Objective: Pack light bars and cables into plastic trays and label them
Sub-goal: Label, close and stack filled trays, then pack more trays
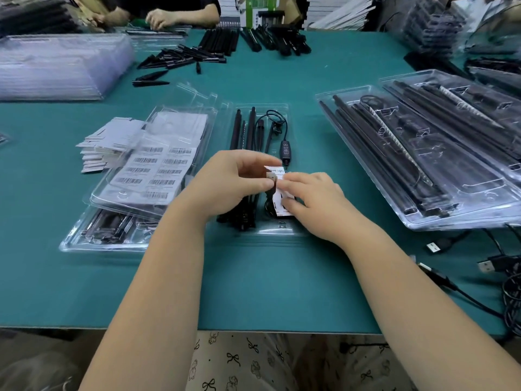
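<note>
A white label (277,190) printed with black text sits over the near end of a clear plastic tray (260,108) at the middle of the teal bench (253,292). The left hand (234,182) pinches the label's upper edge between thumb and forefinger, its grip closed on the paper; the right hand (313,201) presses the label's lower part with bent fingertips and thumb. Inside that tray lie black light bars (242,131) on the left and a coiled black cable (272,122) with an inline controller (285,150) on the right. Left of the tray, a sheet of barcode stickers (158,170) rests on another clear tray. Right of it, packed trays (423,153) overlap one another. Beyond it, loose black bars (183,55) lie scattered.
</note>
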Tool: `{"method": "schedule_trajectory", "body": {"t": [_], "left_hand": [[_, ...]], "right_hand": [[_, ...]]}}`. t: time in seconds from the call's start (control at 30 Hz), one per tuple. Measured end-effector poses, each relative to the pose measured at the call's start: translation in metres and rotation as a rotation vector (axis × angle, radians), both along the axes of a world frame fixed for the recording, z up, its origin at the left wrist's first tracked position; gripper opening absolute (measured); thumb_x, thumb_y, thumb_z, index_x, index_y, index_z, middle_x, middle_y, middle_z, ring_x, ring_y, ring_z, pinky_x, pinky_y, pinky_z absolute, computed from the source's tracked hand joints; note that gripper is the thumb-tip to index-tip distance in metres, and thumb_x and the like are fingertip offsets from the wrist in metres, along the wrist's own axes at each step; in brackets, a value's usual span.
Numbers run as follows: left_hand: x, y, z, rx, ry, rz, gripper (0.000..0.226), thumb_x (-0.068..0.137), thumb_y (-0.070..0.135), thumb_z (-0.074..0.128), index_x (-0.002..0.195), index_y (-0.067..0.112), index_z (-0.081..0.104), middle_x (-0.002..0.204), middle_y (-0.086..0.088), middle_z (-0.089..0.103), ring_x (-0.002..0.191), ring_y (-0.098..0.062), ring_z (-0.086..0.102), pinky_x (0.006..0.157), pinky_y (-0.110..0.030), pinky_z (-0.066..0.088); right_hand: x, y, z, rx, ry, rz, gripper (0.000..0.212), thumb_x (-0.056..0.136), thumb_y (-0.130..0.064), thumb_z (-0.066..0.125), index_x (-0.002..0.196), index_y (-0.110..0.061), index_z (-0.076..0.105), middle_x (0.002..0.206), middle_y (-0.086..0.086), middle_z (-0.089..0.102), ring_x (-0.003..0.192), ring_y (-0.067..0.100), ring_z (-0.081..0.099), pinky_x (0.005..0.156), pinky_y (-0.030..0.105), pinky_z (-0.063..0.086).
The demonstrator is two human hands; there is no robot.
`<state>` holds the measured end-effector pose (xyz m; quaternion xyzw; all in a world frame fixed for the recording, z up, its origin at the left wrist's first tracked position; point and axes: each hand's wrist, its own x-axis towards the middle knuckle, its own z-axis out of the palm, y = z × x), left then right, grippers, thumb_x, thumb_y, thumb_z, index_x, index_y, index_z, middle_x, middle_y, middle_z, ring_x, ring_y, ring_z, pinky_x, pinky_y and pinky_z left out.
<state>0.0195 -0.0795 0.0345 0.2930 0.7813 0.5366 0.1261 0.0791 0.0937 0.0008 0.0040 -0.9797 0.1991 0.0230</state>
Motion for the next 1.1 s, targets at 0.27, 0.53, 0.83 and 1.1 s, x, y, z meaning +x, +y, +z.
{"method": "schedule_trajectory", "body": {"t": [0.27, 0.53, 0.83, 1.1], "left_hand": [[0.006, 0.031, -0.018, -0.395, 0.376, 0.227, 0.014, 0.088, 0.032, 0.066, 0.099, 0.025, 0.07, 0.083, 0.016, 0.063, 0.096, -0.016, 0.057, 0.084, -0.031, 0.044], [0.0, 0.013, -0.012, -0.571, 0.36, 0.048, 0.027, 0.093, 0.035, 0.056, 0.117, 0.042, 0.064, 0.113, 0.019, 0.064, 0.113, -0.019, 0.049, 0.102, -0.042, 0.036], [-0.002, 0.018, -0.022, -0.757, 0.365, -0.011, 0.043, 0.099, 0.036, 0.036, 0.142, 0.037, 0.035, 0.141, 0.009, 0.045, 0.138, -0.014, 0.023, 0.114, -0.039, 0.012], [-0.003, 0.019, -0.028, -0.92, 0.422, -0.019, 0.049, 0.102, 0.041, 0.022, 0.15, 0.039, 0.016, 0.16, 0.011, 0.009, 0.146, -0.021, 0.007, 0.116, -0.047, 0.002]], "right_hand": [[0.001, 0.002, 0.008, -0.022, 0.045, 0.0, 0.023, 0.091, -0.04, 0.053, 0.105, -0.029, 0.068, 0.114, -0.015, 0.06, 0.112, 0.022, 0.036, 0.095, 0.038, 0.034], [-0.001, 0.002, 0.004, -0.117, 0.011, 0.041, 0.053, 0.093, -0.031, 0.053, 0.141, -0.023, 0.033, 0.157, -0.004, 0.017, 0.145, 0.013, 0.002, 0.115, 0.035, 0.007], [-0.006, 0.004, -0.001, -0.007, -0.103, 0.098, 0.063, 0.09, -0.037, 0.041, 0.147, -0.022, 0.019, 0.156, -0.004, 0.019, 0.145, 0.012, -0.005, 0.118, 0.042, -0.003], [-0.006, 0.004, -0.002, 0.113, -0.194, 0.101, 0.067, 0.095, -0.055, 0.027, 0.151, -0.027, 0.0, 0.158, -0.012, -0.002, 0.144, 0.011, -0.014, 0.116, 0.046, -0.008]]}}
